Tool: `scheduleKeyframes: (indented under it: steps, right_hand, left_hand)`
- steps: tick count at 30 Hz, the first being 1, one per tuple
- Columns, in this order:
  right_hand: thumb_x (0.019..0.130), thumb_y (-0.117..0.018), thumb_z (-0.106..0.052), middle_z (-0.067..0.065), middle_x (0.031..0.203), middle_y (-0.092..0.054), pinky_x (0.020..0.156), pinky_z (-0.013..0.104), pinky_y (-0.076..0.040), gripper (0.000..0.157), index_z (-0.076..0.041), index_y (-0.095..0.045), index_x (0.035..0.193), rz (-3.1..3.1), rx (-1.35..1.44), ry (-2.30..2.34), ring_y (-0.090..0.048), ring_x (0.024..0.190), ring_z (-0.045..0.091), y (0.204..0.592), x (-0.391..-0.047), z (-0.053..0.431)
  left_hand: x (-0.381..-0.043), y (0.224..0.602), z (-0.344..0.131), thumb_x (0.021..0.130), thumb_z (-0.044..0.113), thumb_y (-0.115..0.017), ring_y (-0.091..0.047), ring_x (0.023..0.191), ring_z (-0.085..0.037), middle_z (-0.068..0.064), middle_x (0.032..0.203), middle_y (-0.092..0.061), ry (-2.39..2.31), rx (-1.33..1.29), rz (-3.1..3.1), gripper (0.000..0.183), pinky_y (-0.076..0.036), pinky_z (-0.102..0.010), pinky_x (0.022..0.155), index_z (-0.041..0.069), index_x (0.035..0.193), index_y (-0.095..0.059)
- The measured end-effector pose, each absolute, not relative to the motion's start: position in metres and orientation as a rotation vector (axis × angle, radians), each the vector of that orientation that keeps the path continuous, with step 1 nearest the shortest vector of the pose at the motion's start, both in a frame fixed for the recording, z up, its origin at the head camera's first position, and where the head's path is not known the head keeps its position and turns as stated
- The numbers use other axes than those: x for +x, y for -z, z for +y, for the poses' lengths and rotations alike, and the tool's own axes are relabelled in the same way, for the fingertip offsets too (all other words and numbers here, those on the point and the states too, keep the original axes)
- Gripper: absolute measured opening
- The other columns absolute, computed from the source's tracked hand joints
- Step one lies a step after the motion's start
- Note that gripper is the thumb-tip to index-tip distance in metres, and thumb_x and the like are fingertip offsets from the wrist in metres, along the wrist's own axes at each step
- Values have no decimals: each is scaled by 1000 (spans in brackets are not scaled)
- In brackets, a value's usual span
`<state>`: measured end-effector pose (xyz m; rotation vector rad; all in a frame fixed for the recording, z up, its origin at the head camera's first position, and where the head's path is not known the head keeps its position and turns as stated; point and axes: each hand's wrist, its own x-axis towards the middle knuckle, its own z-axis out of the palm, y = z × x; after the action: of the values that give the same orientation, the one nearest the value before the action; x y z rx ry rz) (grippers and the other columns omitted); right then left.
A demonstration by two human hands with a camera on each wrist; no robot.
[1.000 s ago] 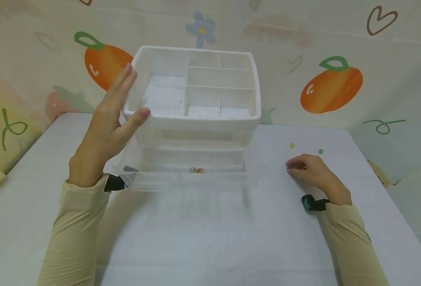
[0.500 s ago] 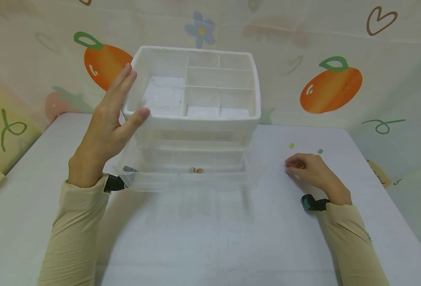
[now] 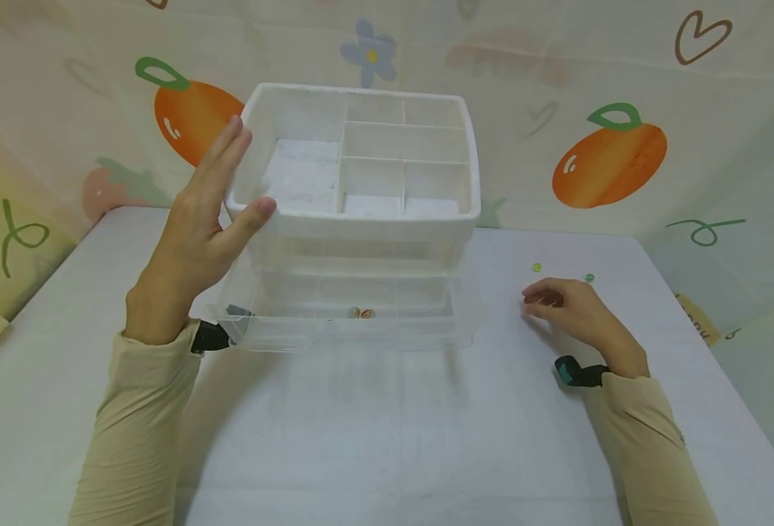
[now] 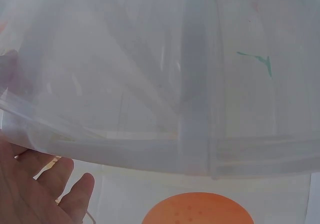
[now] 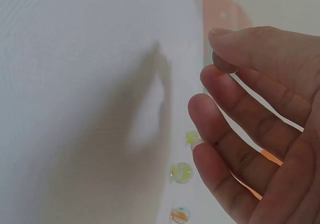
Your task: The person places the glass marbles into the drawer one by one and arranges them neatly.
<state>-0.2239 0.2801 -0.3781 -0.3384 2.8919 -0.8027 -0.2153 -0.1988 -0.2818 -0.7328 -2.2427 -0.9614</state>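
Note:
My left hand (image 3: pixel 196 226) lies against the left side of a white plastic organizer (image 3: pixel 367 226), fingers straight, thumb on its front rim. Below the top tray, a clear drawer (image 3: pixel 426 332) stands pulled out with two marbles (image 3: pixel 361 313) inside. In the left wrist view, the fingers of the left hand (image 4: pixel 45 184) show beside the clear plastic. My right hand (image 3: pixel 571 310) is just above the table, right of the organizer. Thumb and index finger pinch what looks like a small clear marble (image 5: pixel 225 63), mostly hidden by the fingers.
A yellow-green marble (image 3: pixel 536 267) and a green marble (image 3: pixel 590 277) lie on the white table (image 3: pixel 492 438) behind the right hand. The right wrist view also shows an orange-streaked marble (image 5: pixel 180 215). A patterned cloth (image 3: pixel 518 44) hangs behind the table.
My right hand has risen slightly and shifted a little left, its fingertips now farther from the table. The left hand, the organizer and the drawer stay in place.

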Motion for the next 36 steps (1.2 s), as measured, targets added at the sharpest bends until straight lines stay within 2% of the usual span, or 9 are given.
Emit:
scheduleKeyframes:
  steps: [8, 18, 36]
  right_hand:
    - [94, -69, -19, 15, 107, -72, 88, 39, -52, 30, 0, -68, 117, 2907, -383, 822, -65, 98, 28, 374, -223, 279]
    - [94, -69, -20, 13, 107, -73, 84, 27, -51, 29, -1, -69, 116, 2913, -423, 838, -65, 98, 27, 369, -221, 277]
    - [93, -70, -18, 9, 100, -74, 79, 19, -49, 24, -2, -71, 110, 2993, -499, 837, -65, 92, 22, 359, -216, 272]
  left_hand:
    - [-215, 282, -199, 100, 42, -56, -23, 153, -15, 0, 165, -25, 972, -732, -2241, 69, -19, -30, 125, 10, 156, -32]
    - [-215, 282, -199, 100, 44, -55, -24, 153, -16, -1, 165, -26, 971, -732, -2239, 69, -19, -31, 125, 10, 155, -32]
    - [-215, 281, -198, 99, 49, -54, -23, 153, -15, 0, 165, -25, 973, -727, -2243, 72, -20, -32, 125, 11, 156, -32]
